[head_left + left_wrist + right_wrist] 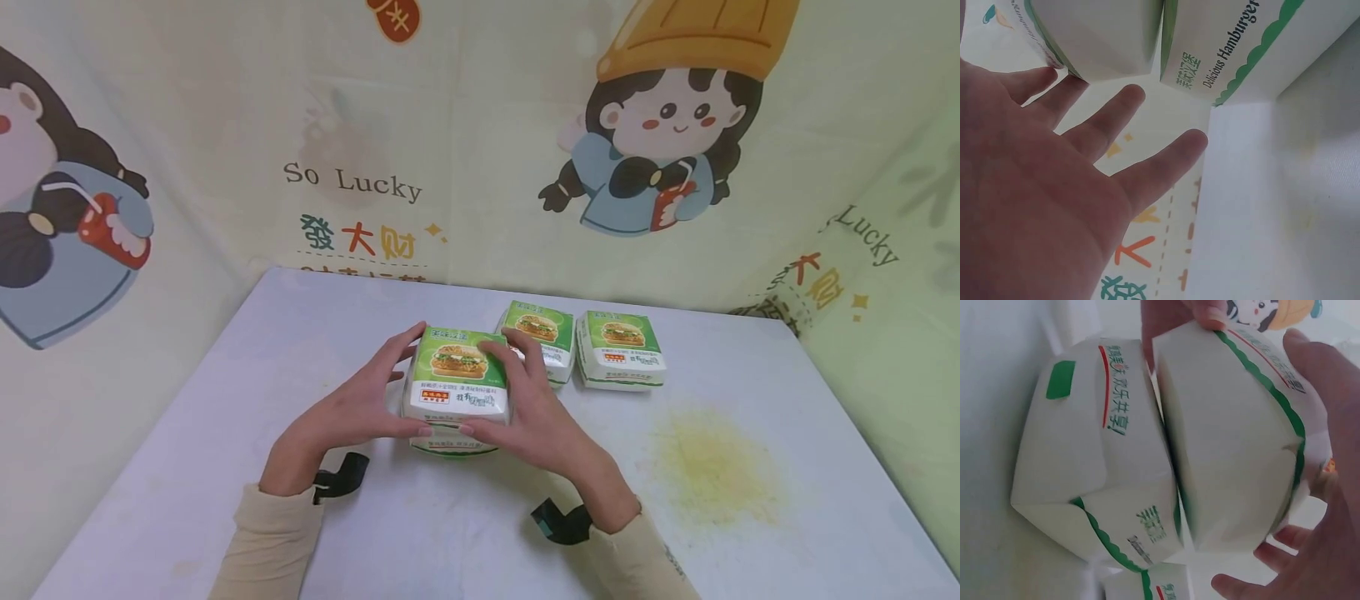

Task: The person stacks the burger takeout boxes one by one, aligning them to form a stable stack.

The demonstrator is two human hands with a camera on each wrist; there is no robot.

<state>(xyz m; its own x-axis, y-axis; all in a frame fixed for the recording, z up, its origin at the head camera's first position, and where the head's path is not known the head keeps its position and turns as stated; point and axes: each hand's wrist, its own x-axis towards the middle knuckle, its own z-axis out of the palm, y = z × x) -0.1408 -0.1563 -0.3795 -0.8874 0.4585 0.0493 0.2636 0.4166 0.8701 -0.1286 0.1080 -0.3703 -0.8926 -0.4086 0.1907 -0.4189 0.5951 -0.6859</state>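
Note:
Between my left hand and my right hand is a hamburger box, white with a green lid and a burger picture. Both thumbs press its front edge, while the other fingers reach along its sides to the back. Right below it stands a second hamburger box, mostly hidden in the head view. The right wrist view shows the held box right against the lower box, with a thin wedge-shaped gap between them. The left wrist view shows the left fingers stretched out near the held box's edge.
Behind my right hand stands another hamburger box, with one more matching box to its right. A yellowish stain marks the white table at right. A printed cloth hangs along the back and sides.

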